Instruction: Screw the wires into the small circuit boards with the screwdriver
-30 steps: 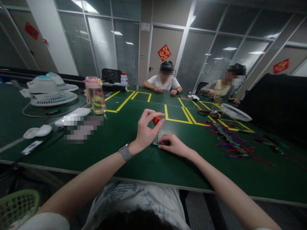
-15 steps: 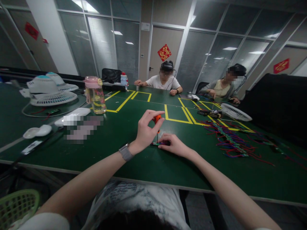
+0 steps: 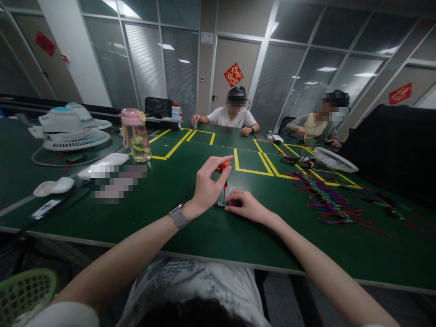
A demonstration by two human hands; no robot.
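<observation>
My left hand [image 3: 207,187], a watch on its wrist, grips an orange-handled screwdriver [image 3: 224,169] upright, its thin shaft pointing down onto a small green circuit board [image 3: 220,205]. My right hand [image 3: 247,205] lies flat on the dark green table [image 3: 211,236], its fingers pressing the board and a small dark part against the surface. Most of the board is hidden under those fingers.
A bundle of red and blue wired boards [image 3: 327,197] lies to the right. White fan parts [image 3: 71,129], a pink-lidded bottle [image 3: 135,135] and a white cover [image 3: 56,186] sit at the left. Two other people [image 3: 235,116] [image 3: 318,125] work at the far side. A green basket [image 3: 23,290] stands low on the left.
My left fingers have shifted slightly around the screwdriver handle, as in turning it. My right hand and the board stay in place.
</observation>
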